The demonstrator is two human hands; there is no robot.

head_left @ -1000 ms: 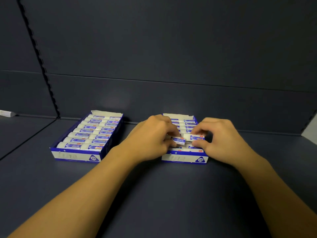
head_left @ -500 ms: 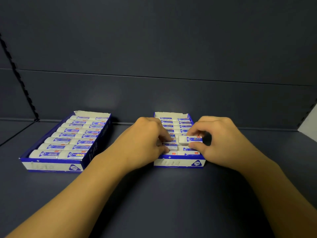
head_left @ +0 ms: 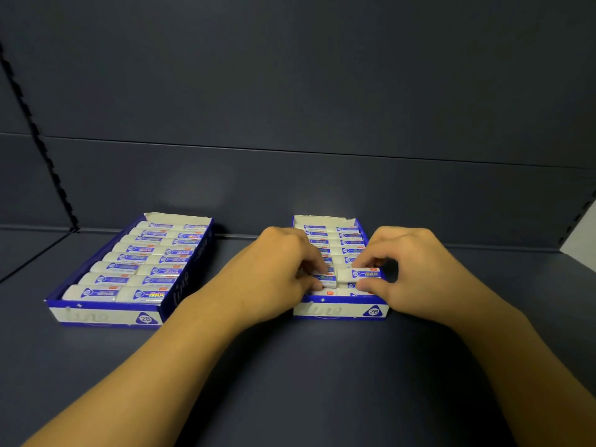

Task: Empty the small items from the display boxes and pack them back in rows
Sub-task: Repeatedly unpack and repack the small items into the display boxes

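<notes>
Two blue-and-white display boxes of white erasers with blue sleeves stand on the dark shelf. The left box point(head_left: 106, 314) is filled in two neat columns. Both hands are over the near end of the right box point(head_left: 338, 312). My right hand point(head_left: 409, 272) pinches one eraser point(head_left: 359, 274) between thumb and fingers, slightly raised above its row. Beside it, my left hand point(head_left: 277, 272) pinches another eraser point(head_left: 324, 279) in the left column. Rows behind the hands lie in place; the nearest row is partly hidden.
The shelf's dark back wall rises just behind both boxes. A notched black upright point(head_left: 38, 133) runs up the wall at the left. A pale surface point(head_left: 580, 250) shows at the far right edge. Bare dark shelf lies in front of the boxes.
The view has shifted so both boxes sit further right and nearer. Both hands stay over the right box's near rows; the right hand's eraser has moved slightly right and down toward its row.
</notes>
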